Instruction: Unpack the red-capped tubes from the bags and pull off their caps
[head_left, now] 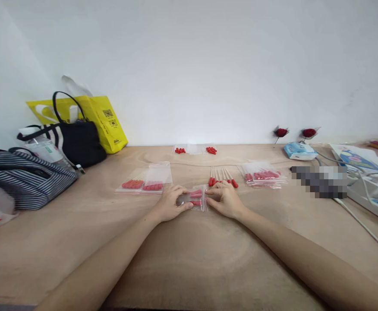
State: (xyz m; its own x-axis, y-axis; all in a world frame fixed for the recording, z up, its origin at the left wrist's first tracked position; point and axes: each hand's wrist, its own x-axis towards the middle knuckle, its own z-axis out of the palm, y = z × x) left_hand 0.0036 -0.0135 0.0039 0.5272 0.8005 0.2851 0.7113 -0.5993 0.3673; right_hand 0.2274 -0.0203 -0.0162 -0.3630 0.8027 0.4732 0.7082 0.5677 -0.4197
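Observation:
A small clear zip bag (196,204) with red-tipped sticks inside lies sideways on the wooden table between my hands. My left hand (171,203) curls around the bag's left end, thumb on the near side and fingers on the far side. At the zip edge, the fingertips and thumb of my right hand (226,199) hold the right end. Just beyond my right hand, several loose red-tipped sticks (223,174) fan out on the table, partly hidden by the fingers. Filled zip bags (155,177) lie to the left; a stack of them (263,173) lies to the right.
Farther back are two red bundles (180,150) on clear plastic. A striped bag (30,179), a black bag (82,142) and a yellow bag (111,129) stand left. Tissues (300,151), a power strip (375,203) and cables occupy the right, with two dark red roses (282,132) behind.

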